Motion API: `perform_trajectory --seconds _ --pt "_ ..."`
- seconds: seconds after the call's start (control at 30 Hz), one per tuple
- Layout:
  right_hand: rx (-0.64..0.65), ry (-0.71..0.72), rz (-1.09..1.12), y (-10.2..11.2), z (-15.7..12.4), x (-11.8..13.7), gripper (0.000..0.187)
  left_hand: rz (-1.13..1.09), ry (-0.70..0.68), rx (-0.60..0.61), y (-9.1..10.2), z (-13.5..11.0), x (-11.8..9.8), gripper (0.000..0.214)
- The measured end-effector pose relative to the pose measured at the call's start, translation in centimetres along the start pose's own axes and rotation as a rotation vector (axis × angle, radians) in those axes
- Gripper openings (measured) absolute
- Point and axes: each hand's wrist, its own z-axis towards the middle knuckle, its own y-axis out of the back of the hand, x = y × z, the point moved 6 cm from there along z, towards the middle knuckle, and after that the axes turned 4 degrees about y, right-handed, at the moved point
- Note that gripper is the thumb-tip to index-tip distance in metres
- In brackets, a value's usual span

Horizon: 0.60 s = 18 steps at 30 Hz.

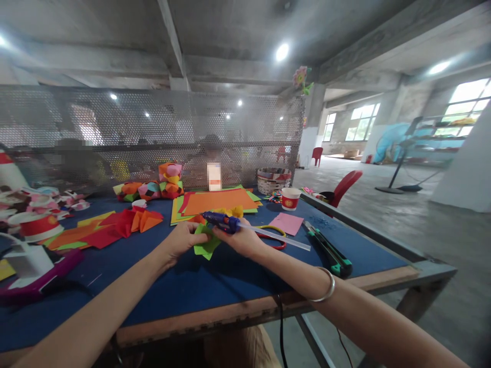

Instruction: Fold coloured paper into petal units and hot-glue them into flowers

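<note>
My right hand (pixel 244 239) is wrapped round a blue glue gun (pixel 223 222), and a clear glue stick (pixel 284 239) juts out of its back toward the right. Pinched in my left hand (pixel 183 241) is a folded piece of green paper (pixel 207 247), just below the gun's nozzle. Orange and yellow folded paper shows behind the gun; whether it joins the green piece I cannot tell. Beside my right hand lie scissors (pixel 279 231) with red and yellow handles, partly hidden by the glue stick.
A utility knife (pixel 328 250) and pink paper (pixel 288 223) lie to the right. Coloured sheets (pixel 222 201), a paper cup (pixel 290 198) and a basket (pixel 273 180) stand behind. Folded red paper (pixel 111 225) and a purple power strip (pixel 57 273) are at left. A perforated metal screen (pixel 153 117) closes the back.
</note>
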Motion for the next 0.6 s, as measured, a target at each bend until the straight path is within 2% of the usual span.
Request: perform_trajectory --seconds 0.3,0.6 --pt "0.042 0.0 0.002 -0.22 0.03 0.39 0.015 0.062 -0.021 -0.003 -0.05 -0.06 -0.31 0.018" --pt "0.042 -0.066 0.025 -0.35 -0.06 -0.24 0.012 0.084 -0.03 -0.037 -0.3 -0.12 -0.51 0.016"
